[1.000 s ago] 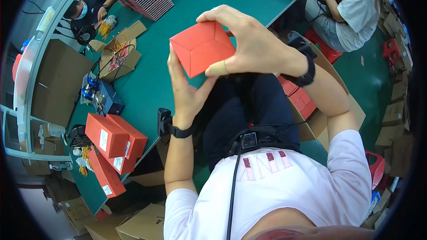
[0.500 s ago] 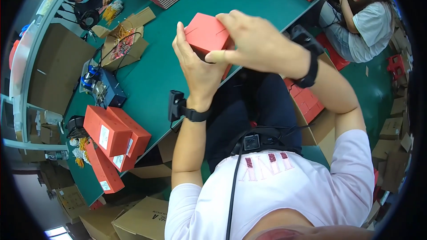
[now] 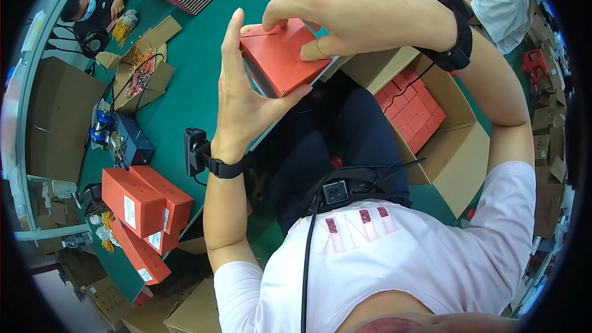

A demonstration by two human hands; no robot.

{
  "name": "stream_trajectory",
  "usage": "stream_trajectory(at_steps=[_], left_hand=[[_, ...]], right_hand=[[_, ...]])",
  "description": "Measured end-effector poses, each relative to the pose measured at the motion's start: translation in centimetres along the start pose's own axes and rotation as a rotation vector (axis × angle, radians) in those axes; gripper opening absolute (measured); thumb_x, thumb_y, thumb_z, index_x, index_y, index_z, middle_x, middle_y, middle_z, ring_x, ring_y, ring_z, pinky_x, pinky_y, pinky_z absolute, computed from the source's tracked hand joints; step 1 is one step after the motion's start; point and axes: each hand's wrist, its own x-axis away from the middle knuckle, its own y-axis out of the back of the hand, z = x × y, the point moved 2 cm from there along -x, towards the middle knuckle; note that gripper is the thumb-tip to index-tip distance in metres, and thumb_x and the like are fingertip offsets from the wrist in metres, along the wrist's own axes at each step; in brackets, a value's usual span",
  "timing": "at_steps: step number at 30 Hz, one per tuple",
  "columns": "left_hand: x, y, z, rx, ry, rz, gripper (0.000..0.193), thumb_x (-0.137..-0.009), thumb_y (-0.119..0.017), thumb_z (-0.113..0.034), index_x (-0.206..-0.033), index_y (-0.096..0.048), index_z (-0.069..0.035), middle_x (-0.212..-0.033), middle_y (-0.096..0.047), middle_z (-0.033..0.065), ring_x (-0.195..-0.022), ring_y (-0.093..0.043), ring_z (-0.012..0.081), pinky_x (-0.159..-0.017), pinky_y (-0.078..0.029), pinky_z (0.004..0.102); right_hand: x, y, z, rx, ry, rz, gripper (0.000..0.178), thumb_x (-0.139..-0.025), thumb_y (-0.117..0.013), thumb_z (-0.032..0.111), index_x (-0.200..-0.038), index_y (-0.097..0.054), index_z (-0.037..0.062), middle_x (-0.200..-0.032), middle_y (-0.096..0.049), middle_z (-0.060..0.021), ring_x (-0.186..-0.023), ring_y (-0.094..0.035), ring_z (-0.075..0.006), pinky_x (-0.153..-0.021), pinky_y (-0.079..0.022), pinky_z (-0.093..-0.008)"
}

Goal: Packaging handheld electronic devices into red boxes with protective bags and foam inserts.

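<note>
A red cardboard box [image 3: 280,61] is held up between my hands, above the near edge of the green table. My left hand [image 3: 246,89] wraps its left and lower sides, with the thumb along the bottom edge and a finger stretched up. From the upper right, my right hand [image 3: 327,15] reaches over the box; its fingers curl on the far edge and its thumb presses on the face toward me. Creased flaps show on that face. The far side of the box is hidden by my right hand.
Right of my legs stands an open carton [image 3: 453,154] with several red boxes [image 3: 410,108]. More red boxes [image 3: 142,200] are stacked at the table's left. Beyond them are a blue device [image 3: 132,142] and a small carton of wired parts [image 3: 139,77]. A co-worker [image 3: 102,3] sits far left, another [image 3: 499,9] far right.
My view has shifted, so the open carton on the right now shows more. The red box has tilted and turned in my hands, and my right hand has moved over its top.
</note>
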Motion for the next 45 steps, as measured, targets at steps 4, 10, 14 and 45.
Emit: stream_trajectory(at_steps=[4,10,14,45], left_hand=[[-0.3,0.5,1.2,0.037,-0.013,0.008,0.13,-0.059,-0.097,-0.019,-0.158,-0.013,-0.007,-0.131,-0.057,0.0186,-0.117,-0.061,0.0335,-0.099,-0.052,0.0431],[-0.8,0.2,1.6,0.094,-0.004,0.038,0.136,-0.059,-0.097,-0.019,-0.16,-0.006,-0.01,-0.131,-0.057,0.0187,-0.119,-0.061,0.0338,-0.103,-0.05,0.0437],[-1.5,-0.3,1.8,0.117,-0.037,0.061,0.134,-0.06,-0.096,-0.019,-0.16,-0.007,-0.011,-0.132,-0.056,0.0178,-0.119,-0.061,0.0336,-0.103,-0.051,0.0434],[-4.1,0.0,-1.4,-0.156,-0.196,0.394,0.09,-0.061,-0.093,-0.018,-0.14,-0.05,-0.011,-0.135,-0.048,0.0187,-0.123,-0.055,0.0368,-0.098,-0.052,0.0437]], right_hand=[[-0.6,-0.2,-0.7,0.106,0.079,-0.038,0.038,-0.082,-0.074,0.015,-0.116,-0.066,-0.0006,-0.107,-0.07,-0.0165,-0.1,-0.069,-0.0306,-0.089,-0.057,-0.0361],[-1.2,0.2,-1.0,-0.01,-0.063,0.096,0.045,-0.079,-0.079,0.018,-0.117,-0.064,-0.0011,-0.107,-0.069,-0.0199,-0.101,-0.069,-0.032,-0.085,-0.058,-0.041],[-1.9,2.2,-2.3,-0.165,-0.066,0.23,0.041,-0.083,-0.076,0.027,-0.112,-0.062,0.0025,-0.112,-0.064,-0.021,-0.107,-0.062,-0.0326,-0.089,-0.051,-0.0372],[4.5,0.4,-4.7,-0.346,-0.232,0.006,0.039,-0.094,-0.066,0.042,-0.084,-0.068,0.0046,-0.081,-0.064,-0.0064,-0.077,-0.062,-0.0157,-0.069,-0.049,-0.0291]])
